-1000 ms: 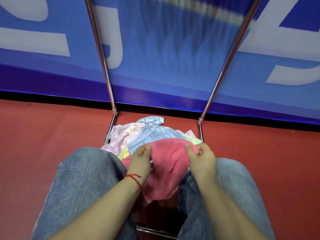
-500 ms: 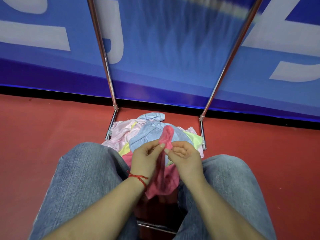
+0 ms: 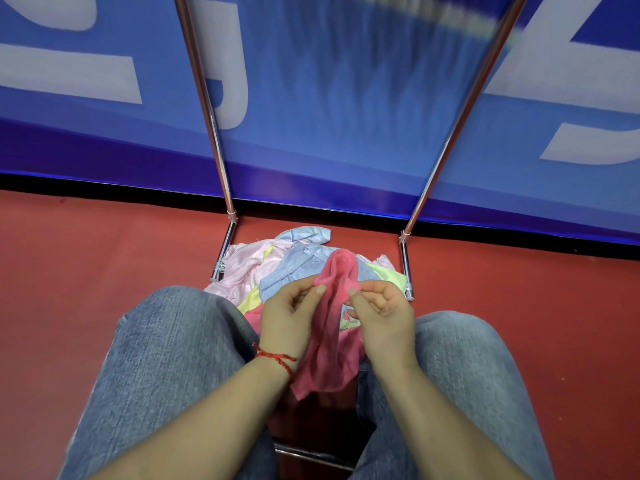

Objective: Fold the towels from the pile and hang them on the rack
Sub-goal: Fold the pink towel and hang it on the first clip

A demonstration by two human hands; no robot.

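Head view: left hand (image 3: 287,315) and right hand (image 3: 379,311) both pinch the limp pink towel (image 3: 329,344) between them — light, floppy, best taken by its corners.

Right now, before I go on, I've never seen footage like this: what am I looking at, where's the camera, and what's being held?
There is no machine here. One camera sits on a person's head and looks forward and down, so you see their own arms and their knees in jeans.

The left hand, with a red string bracelet at the wrist, and the right hand both pinch a pink towel near its top. The towel is bunched narrow between them and hangs down between the knees.

Behind it, on the red floor, lies the pile of towels: pale pink, light blue and yellow-green. It sits between the metal legs of the rack, whose poles rise in front of a blue wall banner. The rack's top is out of view.
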